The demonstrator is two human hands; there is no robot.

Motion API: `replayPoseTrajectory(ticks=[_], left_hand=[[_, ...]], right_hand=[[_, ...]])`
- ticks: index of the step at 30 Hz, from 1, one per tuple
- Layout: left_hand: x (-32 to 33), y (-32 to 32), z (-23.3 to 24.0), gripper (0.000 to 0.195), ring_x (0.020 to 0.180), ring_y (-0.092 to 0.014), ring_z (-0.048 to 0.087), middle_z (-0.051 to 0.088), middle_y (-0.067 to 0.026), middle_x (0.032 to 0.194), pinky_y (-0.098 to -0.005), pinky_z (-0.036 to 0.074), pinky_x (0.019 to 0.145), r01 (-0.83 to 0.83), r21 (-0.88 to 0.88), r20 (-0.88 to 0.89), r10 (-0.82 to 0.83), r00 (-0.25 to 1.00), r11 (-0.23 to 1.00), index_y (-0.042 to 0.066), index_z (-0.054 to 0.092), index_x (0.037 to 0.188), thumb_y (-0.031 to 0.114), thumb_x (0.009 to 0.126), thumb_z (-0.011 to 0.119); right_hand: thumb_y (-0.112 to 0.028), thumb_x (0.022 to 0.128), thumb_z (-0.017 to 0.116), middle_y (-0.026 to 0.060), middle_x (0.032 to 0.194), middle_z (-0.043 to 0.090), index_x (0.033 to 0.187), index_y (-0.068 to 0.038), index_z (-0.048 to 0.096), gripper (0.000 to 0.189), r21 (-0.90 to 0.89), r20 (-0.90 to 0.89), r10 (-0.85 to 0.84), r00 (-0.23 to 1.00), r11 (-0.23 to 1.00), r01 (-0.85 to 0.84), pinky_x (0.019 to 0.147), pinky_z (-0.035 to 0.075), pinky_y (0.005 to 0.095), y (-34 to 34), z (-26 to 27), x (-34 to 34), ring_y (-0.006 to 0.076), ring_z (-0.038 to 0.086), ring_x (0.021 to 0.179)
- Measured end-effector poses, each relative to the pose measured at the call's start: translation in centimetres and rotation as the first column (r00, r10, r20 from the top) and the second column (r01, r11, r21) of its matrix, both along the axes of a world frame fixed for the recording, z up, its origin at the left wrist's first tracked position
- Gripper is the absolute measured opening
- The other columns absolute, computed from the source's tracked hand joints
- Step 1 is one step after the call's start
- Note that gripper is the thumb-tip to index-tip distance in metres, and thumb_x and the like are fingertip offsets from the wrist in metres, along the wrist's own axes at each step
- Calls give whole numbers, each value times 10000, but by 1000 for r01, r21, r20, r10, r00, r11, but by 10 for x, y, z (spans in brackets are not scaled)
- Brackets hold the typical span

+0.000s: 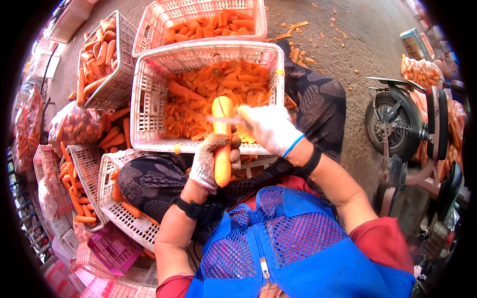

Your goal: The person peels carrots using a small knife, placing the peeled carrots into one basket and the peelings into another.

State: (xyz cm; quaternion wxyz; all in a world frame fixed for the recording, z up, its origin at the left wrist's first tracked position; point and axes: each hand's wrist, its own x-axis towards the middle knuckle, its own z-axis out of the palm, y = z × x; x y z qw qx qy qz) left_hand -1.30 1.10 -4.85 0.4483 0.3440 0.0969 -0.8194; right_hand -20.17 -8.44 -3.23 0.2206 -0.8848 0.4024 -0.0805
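Observation:
My left hand (pixel 214 156), in a soiled knit work glove, grips the lower part of a large carrot (pixel 223 115) that points away from me. In a whiter glove, my right hand (pixel 266 124) is closed around a blurred peeling tool or knife (pixel 225 119), its thin blade lying across the upper carrot. Whether the blade touches the carrot I cannot tell. Beneath both hands stands a white plastic crate (pixel 207 45) holding orange peelings (pixel 231 80) and a whole carrot (pixel 184 90). The tool's handle is mostly hidden by my fingers.
Beyond it, another crate (pixel 201 41) contains trimmed carrots (pixel 208 28). A crate of carrots (pixel 102 93) stands at upper left, with bagged carrots (pixel 76 123) below. More crates (pixel 130 219) crowd my left. Scraps (pixel 298 56) litter the concrete floor, and a parked two-wheeler (pixel 398 119) stands right.

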Motion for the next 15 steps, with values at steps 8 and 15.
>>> replayPoseTrajectory(ticks=[8,15], left_hand=[[-6,2,8,296,629,-172,561,618,-78,953,-308,473,508,32,-107,101,-21,995,994,85,539,1196,261,974,623],[-8,1,4,282,642,-175,572,623,-81,940,-325,489,530,-2,-22,86,4,996,1000,95,524,1197,250,976,606]], right_hand=[[-136,939,552,200,738,697,961,-42,606,110,13,-88,125,988,992,-124,624,558,529,-8,-19,6,392,731,704],[-144,939,558,200,718,682,956,-40,625,125,29,-82,136,987,991,-134,624,559,522,-14,-35,11,395,722,675]])
